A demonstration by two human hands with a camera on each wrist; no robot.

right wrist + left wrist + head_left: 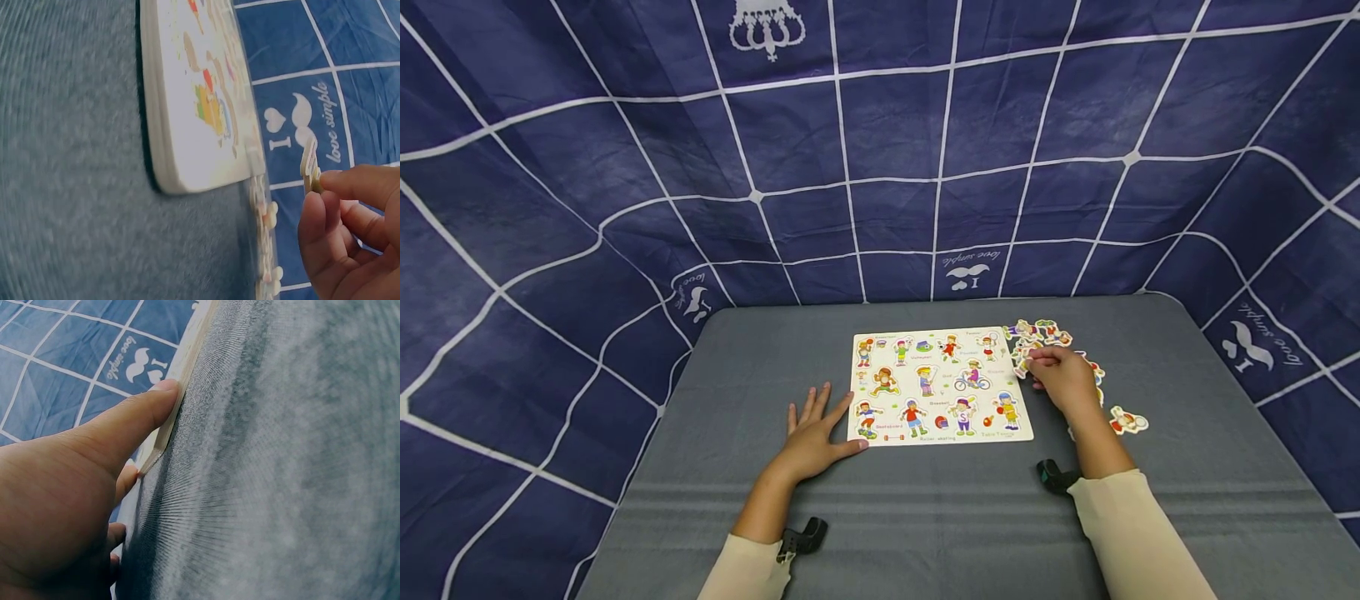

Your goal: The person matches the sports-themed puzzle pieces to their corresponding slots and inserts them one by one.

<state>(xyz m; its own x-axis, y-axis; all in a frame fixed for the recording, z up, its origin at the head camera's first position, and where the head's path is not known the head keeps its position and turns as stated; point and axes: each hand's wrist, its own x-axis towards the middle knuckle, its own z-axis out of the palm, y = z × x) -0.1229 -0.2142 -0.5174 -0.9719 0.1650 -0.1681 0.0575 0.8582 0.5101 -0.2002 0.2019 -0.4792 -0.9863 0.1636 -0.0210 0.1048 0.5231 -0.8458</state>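
Note:
A white wooden peg puzzle board (985,404) with printed sports figures lies flat on the grey table. My left hand (811,444) is at its near left corner, fingers spread and straight, with the thumb touching the board's edge; the left wrist view shows this thumb (134,422) on the rim. Off the board's right side, my right hand (1063,383) pinches a small puzzle piece (309,164) between thumb and fingertips, raised off the table in the right wrist view. The piece's picture cannot be made out.
Several loose puzzle pieces (1052,333) lie heaped by the board's far right corner, partly behind the right hand. One piece (1127,421) lies apart, right of the forearm. A dark blue gridded cloth (895,217) walls the grey table (925,517) at the back and sides.

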